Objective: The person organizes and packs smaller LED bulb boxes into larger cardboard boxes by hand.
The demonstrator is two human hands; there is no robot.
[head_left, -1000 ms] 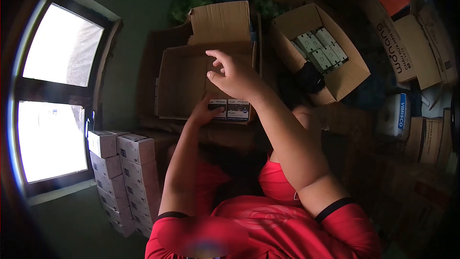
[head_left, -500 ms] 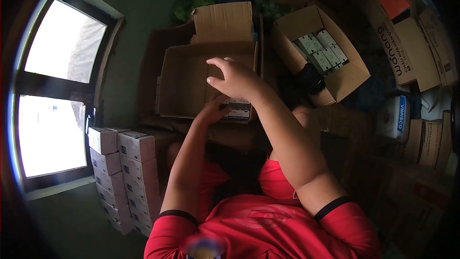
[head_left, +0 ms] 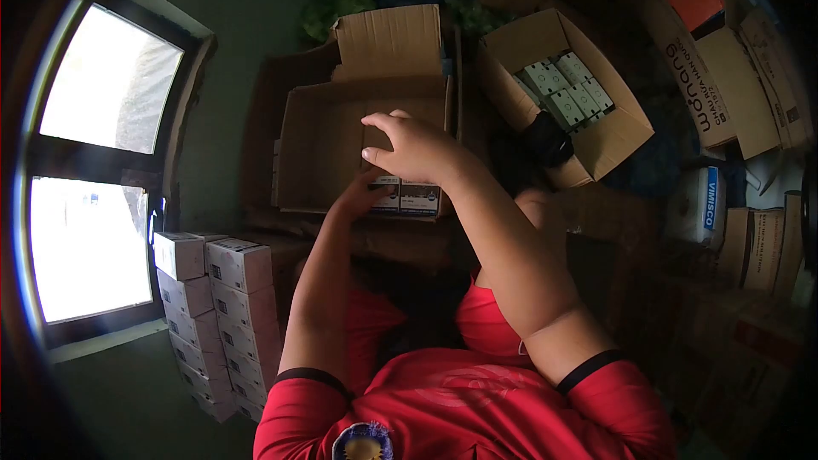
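Observation:
An open cardboard box (head_left: 319,136) stands in front of me, its back flap raised. Two small printed boxes (head_left: 419,198) lie side by side in its near right corner. My left hand (head_left: 361,196) reaches in over the near edge, its fingers at the left one of these boxes; part of the fingers is hidden, so their hold is unclear. Above the right side of the carton hovers my right hand (head_left: 409,149), palm facing left, thumb and fingers apart, holding nothing.
White boxes (head_left: 243,268) stand in two tall stacks at the left, beside a window (head_left: 94,238). To the right, another open carton (head_left: 626,132) holds several small pale boxes (head_left: 567,85) and something black. More cartons (head_left: 754,85) pile up at the far right.
My left hand has shifted slightly left, and more of the left small box shows beside it. My right hand is a little lower, its fingers still apart.

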